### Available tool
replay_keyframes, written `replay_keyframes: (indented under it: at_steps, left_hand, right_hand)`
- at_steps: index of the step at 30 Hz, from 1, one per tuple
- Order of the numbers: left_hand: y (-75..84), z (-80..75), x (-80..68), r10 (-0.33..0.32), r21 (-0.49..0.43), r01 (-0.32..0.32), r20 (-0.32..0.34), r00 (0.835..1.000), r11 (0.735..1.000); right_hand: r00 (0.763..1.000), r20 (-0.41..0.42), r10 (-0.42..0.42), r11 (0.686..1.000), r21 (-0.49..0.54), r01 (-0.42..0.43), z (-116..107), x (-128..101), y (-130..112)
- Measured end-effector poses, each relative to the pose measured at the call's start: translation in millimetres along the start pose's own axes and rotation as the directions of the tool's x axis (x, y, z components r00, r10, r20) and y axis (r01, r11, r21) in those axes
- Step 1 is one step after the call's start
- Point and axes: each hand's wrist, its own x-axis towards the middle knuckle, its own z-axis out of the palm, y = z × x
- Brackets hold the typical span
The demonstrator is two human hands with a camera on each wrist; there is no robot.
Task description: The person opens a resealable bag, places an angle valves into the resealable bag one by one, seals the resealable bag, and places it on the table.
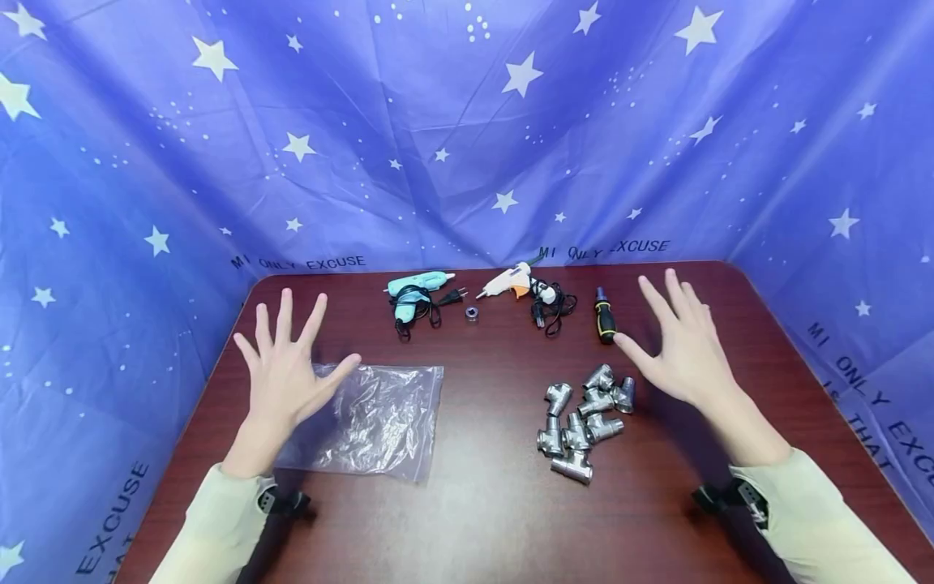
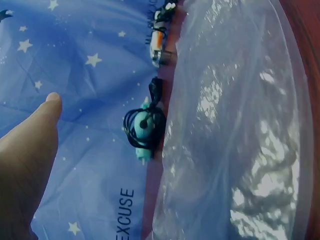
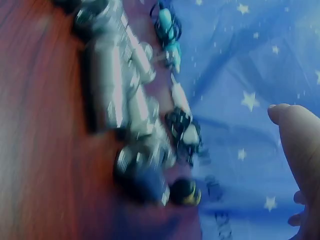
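Observation:
Fingers spread wide, my left hand (image 1: 284,377) is held over the left edge of a clear plastic zip bag (image 1: 387,422) that lies flat on the table. My right hand (image 1: 689,357) is likewise spread and holds nothing, to the right of a cluster of shiny metal tee pipe fittings (image 1: 576,434). Its thumb overlaps the handle end of a black and yellow screwdriver (image 1: 606,319) in the head view. In the left wrist view the bag (image 2: 225,130) fills the right side; the right wrist view shows the fittings (image 3: 107,85) blurred.
Along the back of the dark red table (image 1: 481,535) lie a turquoise glue gun (image 1: 419,284) with its cord bundled, a small metal ring-shaped part (image 1: 471,313) and a white glue gun (image 1: 507,281) with a black cord. A blue star-print curtain (image 1: 452,122) surrounds the table's back and sides.

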Motion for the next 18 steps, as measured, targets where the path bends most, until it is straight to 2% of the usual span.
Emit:
replay_keyframes:
  at_steps: [9, 18]
  left_hand:
    - [19.4, 4.9, 1.0, 0.068, -0.071, -0.073, -0.063, 0.996, 0.995]
    - [45.2, 14.3, -4.1, 0.168, -0.132, -0.177, -0.079, 0.983, 0.975]
  right_hand:
    - [0.991, 0.009, -0.131, 0.991, 0.037, 0.131, 13.9, 16.5, -49.7]
    - [0.96, 0.055, -0.276, 0.958, 0.095, 0.27, 39.3, 25.8, -100.3]
